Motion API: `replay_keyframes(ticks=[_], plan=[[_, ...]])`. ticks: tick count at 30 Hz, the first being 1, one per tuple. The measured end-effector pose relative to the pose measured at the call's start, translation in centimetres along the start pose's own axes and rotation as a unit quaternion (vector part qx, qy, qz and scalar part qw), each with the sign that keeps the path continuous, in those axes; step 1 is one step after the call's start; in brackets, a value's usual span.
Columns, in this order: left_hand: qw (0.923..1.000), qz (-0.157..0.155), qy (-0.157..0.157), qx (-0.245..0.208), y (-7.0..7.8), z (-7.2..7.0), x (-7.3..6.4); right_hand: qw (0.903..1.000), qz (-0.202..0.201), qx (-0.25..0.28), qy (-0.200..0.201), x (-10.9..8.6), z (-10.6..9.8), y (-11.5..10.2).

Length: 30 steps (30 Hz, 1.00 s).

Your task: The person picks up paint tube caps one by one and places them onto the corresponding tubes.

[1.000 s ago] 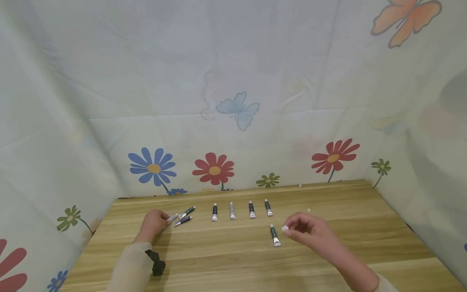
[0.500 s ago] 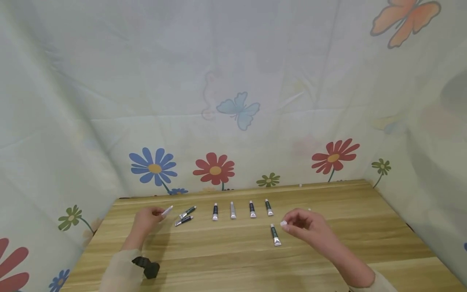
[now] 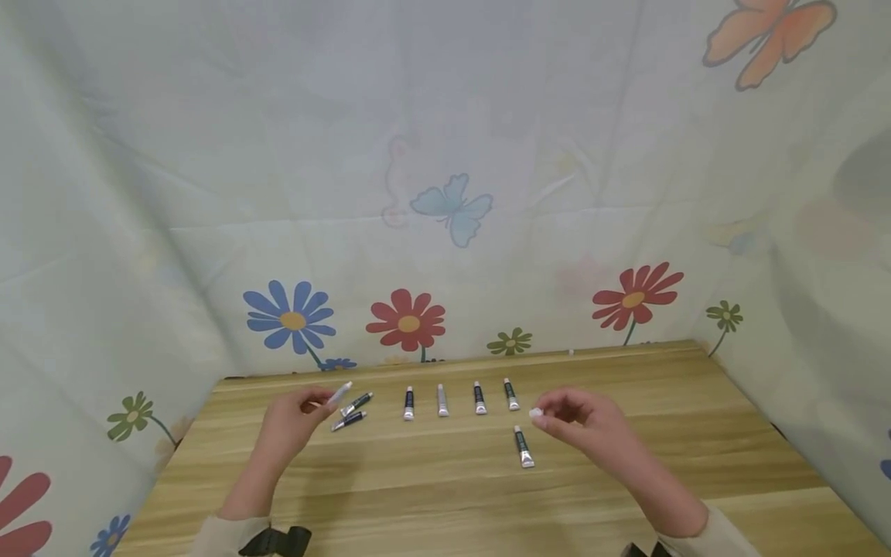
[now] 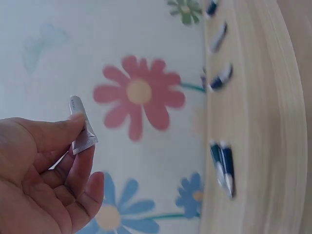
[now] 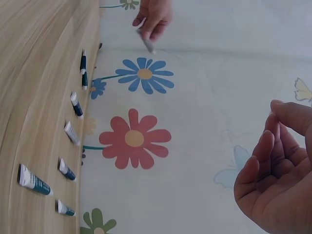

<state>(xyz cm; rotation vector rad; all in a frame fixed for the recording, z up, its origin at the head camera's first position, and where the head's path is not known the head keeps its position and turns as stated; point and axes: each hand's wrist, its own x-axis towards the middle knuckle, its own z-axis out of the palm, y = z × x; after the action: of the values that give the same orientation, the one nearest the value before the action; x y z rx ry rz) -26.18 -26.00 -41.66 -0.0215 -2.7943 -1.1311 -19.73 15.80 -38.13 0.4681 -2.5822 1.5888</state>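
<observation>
Silver tube (image 3: 339, 393) is up in the left hand (image 3: 295, 418), pinched between thumb and fingers, held off the table (image 3: 418, 495) near a navy tube (image 3: 349, 421). Only the left wrist cam gives you its tiny print and crimped end; from the right wrist it's just a blur. Right hand (image 3: 583, 414) has thumb and fingertip together on a small white bit (image 3: 536, 413), clear from the head but I can't make it out from its own wrist. A second ago the silver tube was lower, and the right hand sat closer to the lone green tube (image 3: 524, 447).
</observation>
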Motion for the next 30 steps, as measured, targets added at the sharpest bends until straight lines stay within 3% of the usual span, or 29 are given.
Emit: replay_keyframes(ticks=[6, 11, 22, 30], plan=[[0.9989, 0.023, -0.016, -0.038, 4.2, 1.2, -2.9, 0.9992, -0.035, 0.016, -0.011, 0.5, 1.2, -0.6], [0.9957, 0.03, -0.037, -0.079, 6.7, 2.3, -4.8, 0.9983, -0.049, 0.029, -0.014, 0.8, 2.1, -1.1], [0.9888, 0.077, -0.055, -0.116, 9.4, 3.1, -6.6, 0.9976, -0.053, 0.04, -0.017, 1.3, 2.8, -2.0], [0.9844, 0.103, -0.071, -0.124, 11.1, 3.7, -6.9, 0.9958, -0.068, 0.058, -0.019, 1.6, 3.3, -2.5]])
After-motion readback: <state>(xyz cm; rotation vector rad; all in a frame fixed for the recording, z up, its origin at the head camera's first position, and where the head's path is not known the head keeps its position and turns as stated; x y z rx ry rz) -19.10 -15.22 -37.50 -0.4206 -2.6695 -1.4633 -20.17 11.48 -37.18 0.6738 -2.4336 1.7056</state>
